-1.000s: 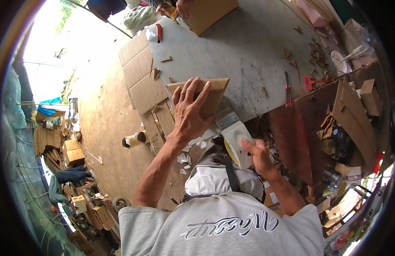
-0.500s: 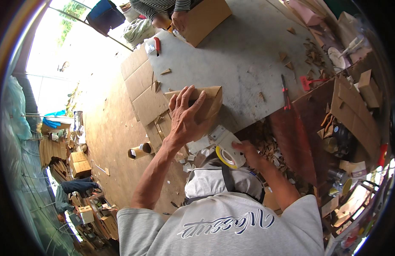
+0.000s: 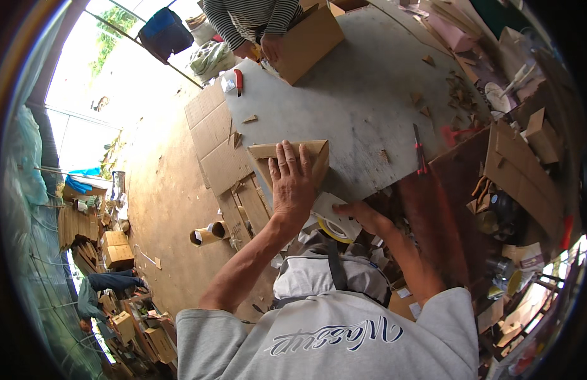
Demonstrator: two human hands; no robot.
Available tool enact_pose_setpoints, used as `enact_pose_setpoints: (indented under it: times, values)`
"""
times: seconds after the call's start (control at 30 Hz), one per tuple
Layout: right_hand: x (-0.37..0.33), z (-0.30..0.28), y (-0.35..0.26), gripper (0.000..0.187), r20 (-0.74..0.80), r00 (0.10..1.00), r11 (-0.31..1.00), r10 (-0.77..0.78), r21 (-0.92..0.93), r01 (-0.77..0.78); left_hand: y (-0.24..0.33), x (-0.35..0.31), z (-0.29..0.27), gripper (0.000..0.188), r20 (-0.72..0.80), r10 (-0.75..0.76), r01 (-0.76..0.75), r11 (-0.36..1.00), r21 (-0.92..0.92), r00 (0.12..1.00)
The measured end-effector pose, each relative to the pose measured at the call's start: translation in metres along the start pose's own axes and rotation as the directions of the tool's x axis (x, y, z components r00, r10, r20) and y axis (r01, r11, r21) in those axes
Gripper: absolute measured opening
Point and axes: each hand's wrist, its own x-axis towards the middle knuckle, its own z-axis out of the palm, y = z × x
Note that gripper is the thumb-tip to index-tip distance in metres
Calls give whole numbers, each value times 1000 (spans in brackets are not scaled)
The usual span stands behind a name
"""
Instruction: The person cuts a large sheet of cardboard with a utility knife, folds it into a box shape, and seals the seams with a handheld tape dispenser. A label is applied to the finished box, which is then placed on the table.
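Note:
A small brown cardboard box [image 3: 320,161] with a slanted outline rests at the near edge of the grey tabletop [image 3: 369,82]. My left hand [image 3: 292,183] is open, fingers stretched out flat on the box's upper face. Just to the right and nearer to me, my right hand [image 3: 364,216] grips a pale tape dispenser [image 3: 325,208] with a yellow-rimmed roll. The dispenser is close against the box's near side; whether its tape touches the box cannot be made out.
Across the table a person in striped sleeves handles a bigger cardboard box [image 3: 309,41]. A red cutter [image 3: 239,81] lies at the far left, a red-handled pointed tool [image 3: 421,152] at the right. Cardboard scraps [image 3: 459,95], a cardboard sheet [image 3: 211,123] and tubes [image 3: 208,234] are around.
My left hand has flattened onto the box and turned more straight ahead. My right hand has moved the tape dispenser up and left, closer to the box.

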Motion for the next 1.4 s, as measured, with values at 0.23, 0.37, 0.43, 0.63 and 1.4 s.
enact_pose_setpoints:
  times: [0.23,0.37,0.43,0.63,1.4]
  values:
    - [4,23,-20,63,-106,982,496,-154,-868,-16,2,-1,6,77,-50,-15,16,1000,22,999]
    - [-7,18,10,71,-280,948,557,-149,-816,-154,-9,2,0,85,-124,-23,35,995,95,992]
    - [-20,1,33,73,-295,950,682,-103,-716,-148,-20,7,-6,83,-152,-22,25,1000,18,988]
    - [-56,-25,60,62,-370,904,926,-213,-372,66,-22,35,-14,49,-224,39,-82,980,-182,974]
    - [-80,64,-131,42,50,585,184,-809,-924,334,-115,54,-41,36,98,234,156,-241,-958,967]
